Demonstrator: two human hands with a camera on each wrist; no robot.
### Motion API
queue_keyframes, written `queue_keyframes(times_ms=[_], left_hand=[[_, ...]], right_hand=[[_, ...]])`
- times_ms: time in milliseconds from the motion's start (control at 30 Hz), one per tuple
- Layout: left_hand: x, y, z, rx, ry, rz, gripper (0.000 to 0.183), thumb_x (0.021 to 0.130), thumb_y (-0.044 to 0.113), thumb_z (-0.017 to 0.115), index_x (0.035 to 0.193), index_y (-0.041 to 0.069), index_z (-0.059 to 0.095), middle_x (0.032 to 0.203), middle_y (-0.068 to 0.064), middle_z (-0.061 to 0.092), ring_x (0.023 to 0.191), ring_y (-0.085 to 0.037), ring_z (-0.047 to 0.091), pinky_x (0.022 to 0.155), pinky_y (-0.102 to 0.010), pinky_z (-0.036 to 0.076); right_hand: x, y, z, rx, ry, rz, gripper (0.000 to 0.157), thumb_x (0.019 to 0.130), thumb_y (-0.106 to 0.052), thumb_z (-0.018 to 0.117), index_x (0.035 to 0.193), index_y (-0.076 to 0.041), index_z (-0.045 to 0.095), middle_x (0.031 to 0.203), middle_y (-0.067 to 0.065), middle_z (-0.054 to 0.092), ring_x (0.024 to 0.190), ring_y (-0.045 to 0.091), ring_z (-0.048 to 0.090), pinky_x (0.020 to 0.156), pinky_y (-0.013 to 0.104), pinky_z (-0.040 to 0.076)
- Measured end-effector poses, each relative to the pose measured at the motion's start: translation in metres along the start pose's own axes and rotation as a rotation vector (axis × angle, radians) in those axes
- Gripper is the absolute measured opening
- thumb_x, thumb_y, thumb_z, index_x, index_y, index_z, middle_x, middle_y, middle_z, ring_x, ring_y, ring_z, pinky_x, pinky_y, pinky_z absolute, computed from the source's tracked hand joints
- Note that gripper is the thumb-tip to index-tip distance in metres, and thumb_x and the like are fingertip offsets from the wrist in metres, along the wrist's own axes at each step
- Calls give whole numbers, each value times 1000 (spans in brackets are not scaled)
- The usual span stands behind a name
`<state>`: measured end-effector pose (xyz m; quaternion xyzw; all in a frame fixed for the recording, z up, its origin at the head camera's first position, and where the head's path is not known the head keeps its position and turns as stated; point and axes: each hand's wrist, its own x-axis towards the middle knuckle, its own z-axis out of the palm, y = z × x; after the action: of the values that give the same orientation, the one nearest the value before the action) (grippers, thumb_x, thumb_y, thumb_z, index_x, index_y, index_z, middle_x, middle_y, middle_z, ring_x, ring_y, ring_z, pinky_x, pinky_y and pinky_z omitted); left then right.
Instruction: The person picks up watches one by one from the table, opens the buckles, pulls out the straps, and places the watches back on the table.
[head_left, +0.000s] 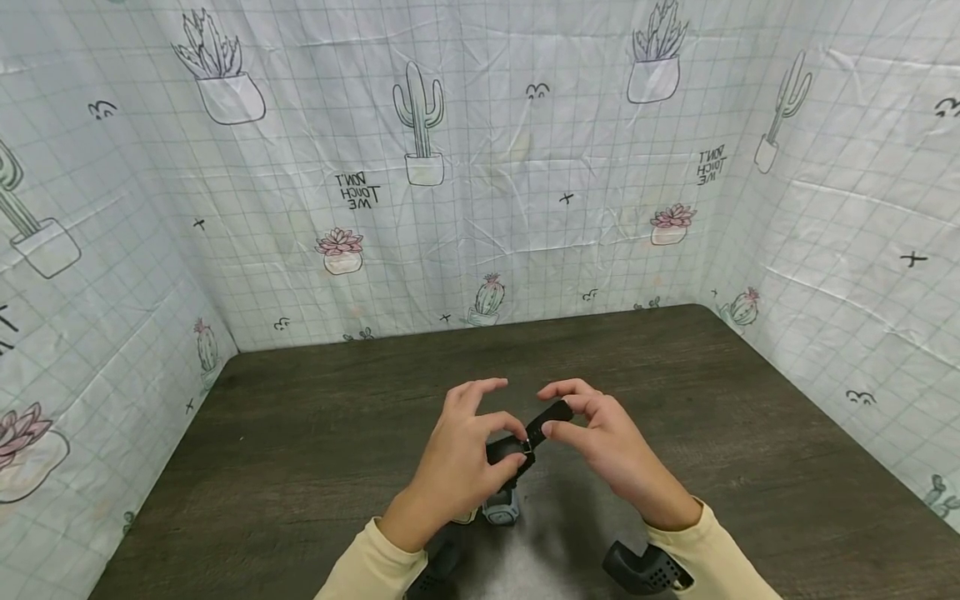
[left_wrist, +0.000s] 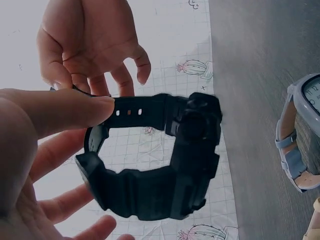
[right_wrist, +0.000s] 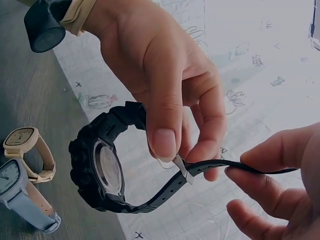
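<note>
A black wristwatch with a chunky case (right_wrist: pixel 95 172) is held up above the table between both hands. My left hand (head_left: pixel 465 450) pinches its strap near the metal buckle (right_wrist: pixel 184 171), thumb and index finger together. My right hand (head_left: pixel 603 429) pinches the long free end of the strap (head_left: pixel 557 412) between thumb and fingers. The strap passes through the buckle and forms a loop, and its row of holes shows in the left wrist view. In the right wrist view the round metal back of the watch (right_wrist: pixel 109 167) faces the inside of the loop.
Below the hands, a grey-blue watch (head_left: pixel 501 508) and a beige watch (right_wrist: pixel 22 142) stand side by side on the dark wooden table (head_left: pixel 337 408). Cactus-printed cloth (head_left: pixel 480 167) walls the table at the back and sides. Black wrist devices (head_left: pixel 645 568) sit at both cuffs.
</note>
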<state>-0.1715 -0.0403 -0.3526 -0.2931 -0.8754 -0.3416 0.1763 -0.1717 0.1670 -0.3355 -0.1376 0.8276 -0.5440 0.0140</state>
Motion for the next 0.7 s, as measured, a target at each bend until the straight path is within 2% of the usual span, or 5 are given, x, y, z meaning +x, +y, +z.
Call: queue_keyframes(times_ms=[167, 433, 567, 700], left_hand=[[0, -2, -1, -21, -27, -5, 17, 75, 19, 82, 82, 25, 68, 138, -5, 52, 131, -36, 40, 98, -53, 45], [0, -4, -1, -25, -20, -4, 21, 73, 19, 82, 78, 25, 63, 137, -4, 53, 129, -35, 42, 95, -52, 46], [-1, -4, -1, 13, -4, -3, 22, 72, 22, 83, 81, 24, 62, 136, -3, 54, 128, -33, 44, 93, -49, 48], [-1, -4, -1, 83, -1, -19, 22, 73, 27, 83, 92, 22, 71, 137, -3, 54, 128, -32, 43, 93, -48, 49]], right_hand=[[1, 0, 1, -21, 2, 4, 10, 89, -12, 66, 84, -5, 72, 130, 3, 55, 135, 29, 38, 95, 42, 36], [1, 0, 1, -46, 13, 21, 10, 89, -12, 66, 83, -6, 73, 130, 2, 56, 134, 29, 34, 94, 42, 34], [0, 0, 2, -48, 20, 20, 9, 89, -12, 67, 86, -8, 74, 129, 2, 56, 132, 29, 35, 92, 41, 33], [0, 0, 2, -48, 26, 12, 8, 89, -12, 67, 87, -7, 74, 129, 3, 56, 132, 30, 36, 92, 40, 33]])
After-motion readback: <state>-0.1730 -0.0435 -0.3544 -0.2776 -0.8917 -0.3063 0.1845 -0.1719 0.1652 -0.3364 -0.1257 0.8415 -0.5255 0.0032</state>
